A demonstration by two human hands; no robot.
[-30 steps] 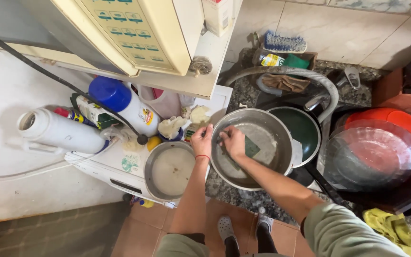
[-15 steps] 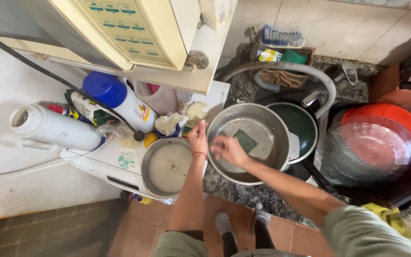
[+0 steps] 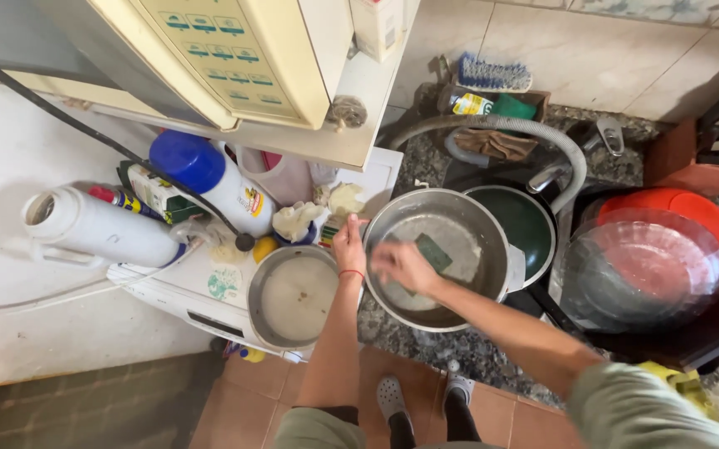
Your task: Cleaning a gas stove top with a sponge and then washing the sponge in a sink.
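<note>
— Pan [image 3: 451, 249]: left hand [image 3: 348, 246] is gripping its rim; right hand [image 3: 405, 268], blurred, is pressing a green sponge [image 3: 432, 252] inside, grasp unclear.

— Surroundings?

— Smaller pot [image 3: 293, 295] is sitting just left of the grip; dark pan [image 3: 526, 220] is crowding the far rim.

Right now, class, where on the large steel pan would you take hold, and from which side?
Grip the steel pan by its near-left rim, where the left hand already pinches it. The pan stands tilted with its open face towards the person, and the right hand and green sponge fill the inside, so the rim edge is the free part.
</note>
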